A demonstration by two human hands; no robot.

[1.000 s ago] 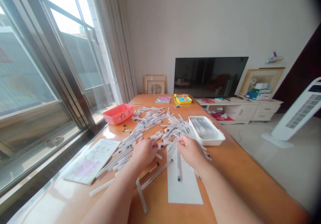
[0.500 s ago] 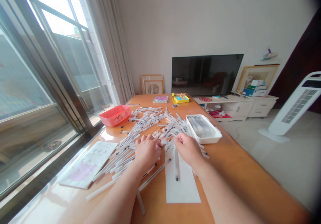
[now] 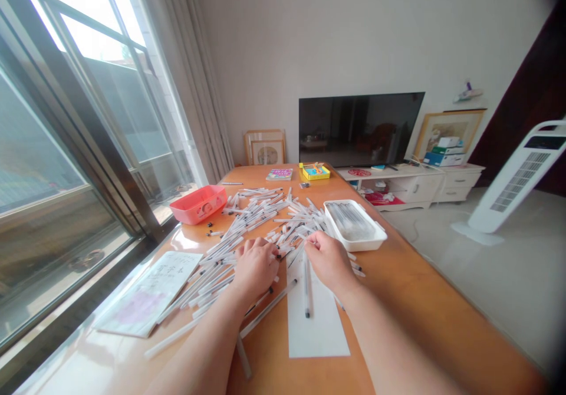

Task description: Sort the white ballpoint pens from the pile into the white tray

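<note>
My left hand (image 3: 257,266) rests low over a heap of clear pen barrels (image 3: 260,211). Its fingers are curled, with a dark bit showing near the fingertips; what they grip is hidden. To its right, my right hand (image 3: 328,260) is closed in a pinch at the heap's near edge, and I cannot make out what is between the fingers. Just below that pinch, a pen with a black end (image 3: 306,292) lies lengthwise on a white sheet of paper (image 3: 318,343). A white tray (image 3: 360,245) of thin dark-tipped refills stands beyond my right hand.
A red plastic basket (image 3: 188,211) sits at the left table edge, with small black caps (image 3: 210,224) near it. A paper notebook (image 3: 148,295) lies front left. Farther back are a yellow box (image 3: 316,177) and a colourful booklet (image 3: 279,174). A window flanks the left side.
The whole view has shifted slightly, so things sit a little farther left. Both hands keep nearly the same pose and place over the table.
</note>
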